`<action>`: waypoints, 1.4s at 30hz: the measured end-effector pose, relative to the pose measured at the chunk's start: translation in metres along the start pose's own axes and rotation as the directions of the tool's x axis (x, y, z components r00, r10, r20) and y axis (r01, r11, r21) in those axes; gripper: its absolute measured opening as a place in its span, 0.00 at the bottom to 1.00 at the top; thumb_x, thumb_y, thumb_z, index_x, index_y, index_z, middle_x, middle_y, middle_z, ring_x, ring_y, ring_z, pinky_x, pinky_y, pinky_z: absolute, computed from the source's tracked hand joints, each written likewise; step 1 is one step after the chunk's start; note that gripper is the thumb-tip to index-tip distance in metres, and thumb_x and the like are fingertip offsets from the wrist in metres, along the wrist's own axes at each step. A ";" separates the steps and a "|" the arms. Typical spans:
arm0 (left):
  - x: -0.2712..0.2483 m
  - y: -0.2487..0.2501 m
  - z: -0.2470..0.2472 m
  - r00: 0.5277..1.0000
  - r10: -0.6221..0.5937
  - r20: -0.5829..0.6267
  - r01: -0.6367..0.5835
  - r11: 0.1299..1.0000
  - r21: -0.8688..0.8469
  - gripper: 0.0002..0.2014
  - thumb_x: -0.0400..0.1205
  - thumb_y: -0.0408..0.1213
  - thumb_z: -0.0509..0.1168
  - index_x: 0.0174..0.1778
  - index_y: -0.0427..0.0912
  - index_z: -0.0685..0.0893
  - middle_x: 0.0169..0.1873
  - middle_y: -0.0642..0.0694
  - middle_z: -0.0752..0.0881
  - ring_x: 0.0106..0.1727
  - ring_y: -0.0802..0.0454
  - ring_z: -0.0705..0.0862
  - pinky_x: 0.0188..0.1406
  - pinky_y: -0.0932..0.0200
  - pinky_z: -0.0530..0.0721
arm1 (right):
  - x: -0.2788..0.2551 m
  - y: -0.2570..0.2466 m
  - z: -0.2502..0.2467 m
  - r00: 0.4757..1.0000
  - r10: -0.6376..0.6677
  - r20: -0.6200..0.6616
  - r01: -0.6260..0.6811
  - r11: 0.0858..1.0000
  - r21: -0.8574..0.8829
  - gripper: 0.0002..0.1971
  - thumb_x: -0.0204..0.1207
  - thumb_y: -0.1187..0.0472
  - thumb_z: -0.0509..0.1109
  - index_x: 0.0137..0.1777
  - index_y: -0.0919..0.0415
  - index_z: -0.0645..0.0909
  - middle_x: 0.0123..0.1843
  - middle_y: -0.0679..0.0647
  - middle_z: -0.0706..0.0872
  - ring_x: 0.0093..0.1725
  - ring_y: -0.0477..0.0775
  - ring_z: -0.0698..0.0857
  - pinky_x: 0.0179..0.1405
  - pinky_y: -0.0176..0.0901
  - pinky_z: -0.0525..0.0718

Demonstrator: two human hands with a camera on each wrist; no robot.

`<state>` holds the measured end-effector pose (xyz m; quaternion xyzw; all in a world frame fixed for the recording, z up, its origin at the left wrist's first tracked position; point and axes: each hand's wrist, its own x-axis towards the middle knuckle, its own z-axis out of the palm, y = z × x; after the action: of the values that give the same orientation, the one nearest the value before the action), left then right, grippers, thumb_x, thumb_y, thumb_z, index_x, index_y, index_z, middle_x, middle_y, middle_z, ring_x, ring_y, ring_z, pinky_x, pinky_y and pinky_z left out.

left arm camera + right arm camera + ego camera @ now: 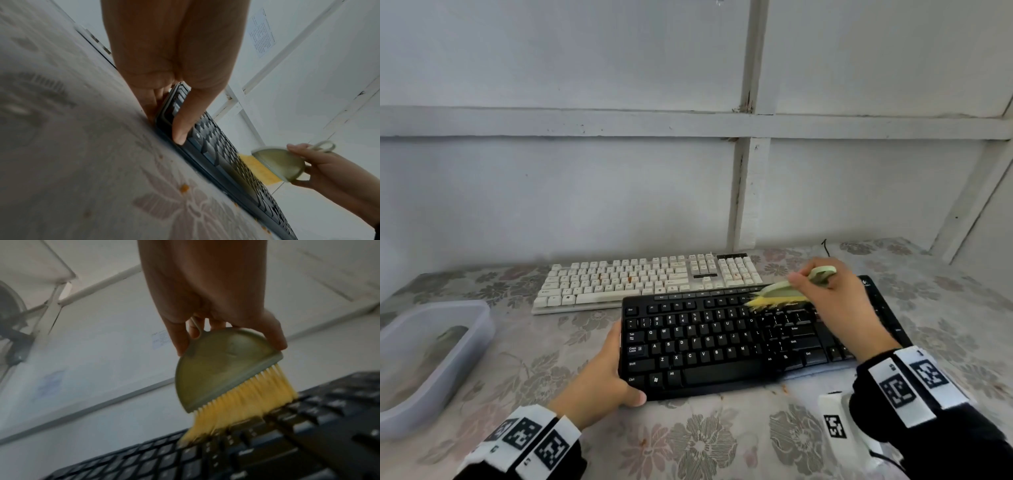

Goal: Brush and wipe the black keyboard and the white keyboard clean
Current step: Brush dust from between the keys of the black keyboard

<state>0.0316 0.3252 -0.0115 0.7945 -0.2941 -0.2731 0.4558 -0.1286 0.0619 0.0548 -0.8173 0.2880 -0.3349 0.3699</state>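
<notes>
The black keyboard (722, 342) lies near the table's front, with the white keyboard (647, 281) right behind it. My left hand (606, 373) grips the black keyboard's left edge (170, 116), thumb over the front corner. My right hand (835, 298) holds a pale green hand brush (784, 291) by its loop handle. The brush's yellow bristles (240, 405) touch the upper right rows of the black keys (267, 443). In the left wrist view the brush (279, 164) sits tilted over the keys. Orange stains mark some white keys.
A translucent plastic tub (431, 359) stands at the left edge of the floral tablecloth (705, 442). Small orange crumbs (184, 188) lie on the cloth in front of the black keyboard. A white panelled wall (585, 188) closes the back.
</notes>
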 end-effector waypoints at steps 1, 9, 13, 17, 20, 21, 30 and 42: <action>0.000 0.000 0.000 1.000 0.005 -0.001 -0.005 1.000 -0.005 0.51 0.64 0.20 0.70 0.56 0.84 0.54 0.56 0.45 0.84 0.58 0.45 0.83 0.57 0.47 0.83 | 0.006 0.006 -0.006 0.998 -0.006 -0.062 -0.002 0.991 -0.130 0.08 0.74 0.56 0.72 0.36 0.49 0.77 0.41 0.51 0.82 0.42 0.51 0.82 0.51 0.48 0.82; 0.002 -0.002 0.001 1.000 -0.003 0.000 0.003 1.000 -0.025 0.52 0.62 0.21 0.70 0.55 0.85 0.53 0.56 0.43 0.84 0.57 0.41 0.83 0.57 0.46 0.83 | 0.008 0.004 -0.016 0.998 0.013 0.056 -0.026 0.968 0.249 0.07 0.75 0.61 0.72 0.38 0.62 0.80 0.33 0.49 0.82 0.32 0.38 0.80 0.38 0.35 0.73; 0.002 -0.002 0.001 1.000 -0.009 -0.006 0.008 0.999 -0.032 0.51 0.60 0.22 0.70 0.55 0.85 0.55 0.55 0.44 0.85 0.57 0.41 0.84 0.58 0.45 0.82 | 0.015 0.021 -0.032 0.994 0.070 -0.085 -0.059 0.991 0.123 0.07 0.76 0.59 0.71 0.42 0.62 0.79 0.32 0.51 0.79 0.28 0.42 0.76 0.30 0.36 0.70; 0.004 -0.004 0.001 1.000 -0.010 -0.003 0.010 1.000 -0.023 0.52 0.57 0.26 0.71 0.58 0.86 0.54 0.55 0.43 0.85 0.56 0.39 0.84 0.59 0.40 0.82 | 0.021 0.024 -0.047 0.995 0.024 -0.099 0.005 0.958 0.287 0.14 0.62 0.47 0.77 0.34 0.56 0.81 0.30 0.46 0.83 0.32 0.44 0.80 0.35 0.32 0.78; 0.003 -0.005 0.002 1.000 -0.012 -0.002 0.011 0.999 -0.040 0.51 0.57 0.25 0.70 0.56 0.85 0.55 0.55 0.44 0.85 0.58 0.40 0.83 0.59 0.43 0.81 | 0.022 0.035 -0.050 0.999 0.033 0.030 -0.040 0.958 0.284 0.24 0.55 0.38 0.77 0.33 0.61 0.80 0.29 0.47 0.82 0.31 0.41 0.80 0.35 0.26 0.77; 0.003 -0.005 0.002 1.000 -0.010 -0.004 0.010 0.999 -0.044 0.50 0.57 0.25 0.70 0.56 0.85 0.56 0.55 0.45 0.85 0.57 0.41 0.84 0.59 0.43 0.81 | 0.023 0.041 -0.054 0.998 0.050 0.033 -0.056 0.969 0.239 0.20 0.61 0.43 0.77 0.34 0.61 0.80 0.29 0.49 0.81 0.32 0.44 0.79 0.35 0.32 0.77; 0.004 -0.006 0.002 1.000 -0.016 0.002 0.016 0.999 -0.032 0.50 0.57 0.26 0.70 0.57 0.85 0.55 0.54 0.48 0.85 0.56 0.44 0.85 0.59 0.42 0.83 | 0.034 0.056 -0.087 0.982 0.114 -0.147 -0.094 0.986 0.139 0.07 0.75 0.62 0.72 0.37 0.64 0.80 0.32 0.53 0.79 0.34 0.48 0.74 0.35 0.40 0.68; 0.007 -0.008 0.001 0.998 -0.059 0.020 0.059 0.998 0.007 0.53 0.66 0.18 0.71 0.71 0.69 0.51 0.54 0.52 0.85 0.54 0.51 0.85 0.55 0.51 0.85 | -0.011 -0.046 0.006 0.992 -0.109 0.057 0.096 0.976 0.195 0.09 0.77 0.60 0.69 0.37 0.62 0.79 0.20 0.41 0.76 0.16 0.39 0.68 0.17 0.25 0.64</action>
<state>0.0371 0.3228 -0.0203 0.8013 -0.2759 -0.2937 0.4421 -0.1205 0.0982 0.0845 -0.8024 0.1991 -0.3519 0.4389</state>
